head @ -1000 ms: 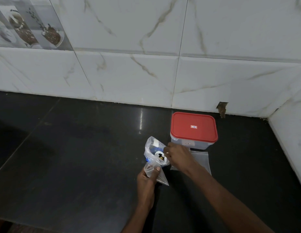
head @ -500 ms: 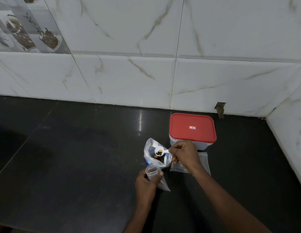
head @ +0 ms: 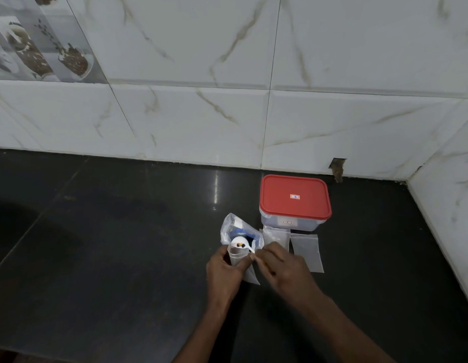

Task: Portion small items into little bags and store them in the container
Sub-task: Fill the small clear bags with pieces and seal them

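My left hand (head: 222,273) grips a small clear bag (head: 240,260) and holds its mouth up. My right hand (head: 282,271) pinches the handle of a white spoon (head: 239,242). The spoon's bowl carries a few dark and yellow bits and sits right over the small bag's mouth. Just behind stands a larger crumpled plastic bag (head: 231,226) with blue inside. A clear container with a red lid (head: 294,199) stands shut to the right rear. Flat empty little bags (head: 306,248) lie in front of it.
Everything rests on a dark polished countertop (head: 110,244). White marble-look wall tiles (head: 201,119) close off the back, and a side wall (head: 447,205) meets the counter on the right. The near counter edge runs along the lower left.
The spoon came out of the large bag and moved down toward me, to the mouth of the small bag. My left hand raised the small bag slightly.
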